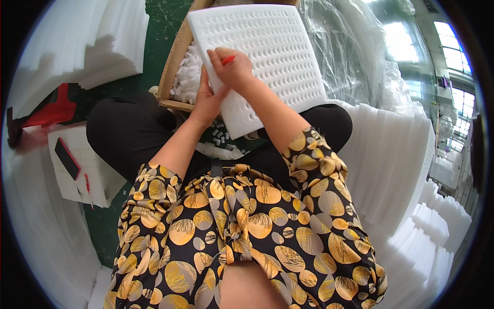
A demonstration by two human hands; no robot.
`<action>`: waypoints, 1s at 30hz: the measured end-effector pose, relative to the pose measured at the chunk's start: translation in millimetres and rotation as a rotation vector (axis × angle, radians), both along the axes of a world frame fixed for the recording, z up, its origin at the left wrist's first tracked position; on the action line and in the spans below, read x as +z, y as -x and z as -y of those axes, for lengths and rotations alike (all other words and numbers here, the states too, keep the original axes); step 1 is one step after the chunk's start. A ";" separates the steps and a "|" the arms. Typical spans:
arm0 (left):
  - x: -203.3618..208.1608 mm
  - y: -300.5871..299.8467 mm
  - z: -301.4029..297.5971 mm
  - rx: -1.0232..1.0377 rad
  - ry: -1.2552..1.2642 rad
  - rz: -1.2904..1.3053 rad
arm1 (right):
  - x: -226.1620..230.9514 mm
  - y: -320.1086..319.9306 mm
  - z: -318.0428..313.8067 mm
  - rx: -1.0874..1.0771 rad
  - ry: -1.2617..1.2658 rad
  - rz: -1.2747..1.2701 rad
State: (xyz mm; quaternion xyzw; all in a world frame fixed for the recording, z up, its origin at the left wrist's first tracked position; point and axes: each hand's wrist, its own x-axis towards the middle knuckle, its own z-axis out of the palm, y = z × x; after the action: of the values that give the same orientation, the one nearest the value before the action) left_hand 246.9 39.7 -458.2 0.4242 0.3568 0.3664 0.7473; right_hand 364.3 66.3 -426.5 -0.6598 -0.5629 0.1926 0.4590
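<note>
A thick white foam board (280,67) with rows of round cuts stands tilted across my knees, over an open carton. My left hand (207,104) grips its lower left edge, with the thumb up along the side and the other fingers hidden behind the board. My right hand (234,72) is closed in a fist against the board's left part. A short red object (228,60), perhaps a tool handle, sticks out of that fist; its other end is hidden.
The carton (172,62) holds many small white foam pieces. Foam sheets (381,154) stack on the right, with more (98,41) at upper left. Clear plastic wrap (345,51) lies behind. A phone (67,158) and red pen-like item (87,183) rest on a white block at left.
</note>
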 end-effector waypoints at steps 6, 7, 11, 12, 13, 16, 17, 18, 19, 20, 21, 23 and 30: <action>-13.7 11.1 -11.8 0.012 0.178 -0.021 | 13.5 -37.6 43.3 -0.189 0.091 -0.790; -16.8 12.7 -11.9 0.011 0.215 -0.065 | 11.8 -40.5 55.6 -0.198 0.156 -0.782; 7.4 14.2 -8.8 -0.100 0.307 0.065 | 0.6 -37.0 88.0 -0.249 0.098 -0.774; 10.5 13.3 -8.3 -0.131 0.337 0.107 | -1.6 -37.4 91.4 -0.261 0.080 -0.771; 9.0 12.2 -7.7 -0.137 0.337 0.102 | -2.2 -36.4 91.6 -0.267 0.077 -0.775; -1.8 9.8 -2.4 -0.106 0.090 0.022 | -3.7 -29.4 88.5 -0.203 0.080 -0.691; -4.4 9.8 -1.5 -0.093 0.007 -0.002 | -3.6 -27.5 87.3 -0.179 0.082 -0.662; -5.0 9.9 -1.1 -0.091 0.007 -0.004 | -3.4 -26.5 86.3 -0.177 0.081 -0.663; -5.7 9.9 -1.3 -0.092 0.013 -0.007 | -3.2 -25.6 85.2 -0.169 0.079 -0.659; -6.4 10.0 -1.6 -0.091 0.019 -0.011 | -2.9 -24.6 84.1 -0.161 0.077 -0.655; -7.0 10.2 -2.0 -0.091 0.026 -0.014 | -2.6 -23.5 83.0 -0.152 0.075 -0.651; -6.9 11.0 -1.9 -0.089 0.031 -0.020 | -1.4 -20.3 80.4 -0.143 0.072 -0.649; -4.7 11.8 2.1 -0.091 -0.034 -0.070 | -17.9 -7.0 64.1 -0.107 -0.069 -0.240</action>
State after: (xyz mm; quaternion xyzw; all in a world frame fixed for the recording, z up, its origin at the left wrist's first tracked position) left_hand 235.1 37.6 -462.9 0.4649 0.3568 0.3232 0.7431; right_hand 371.3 2.2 -444.4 -0.6449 -0.4740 0.2258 0.5553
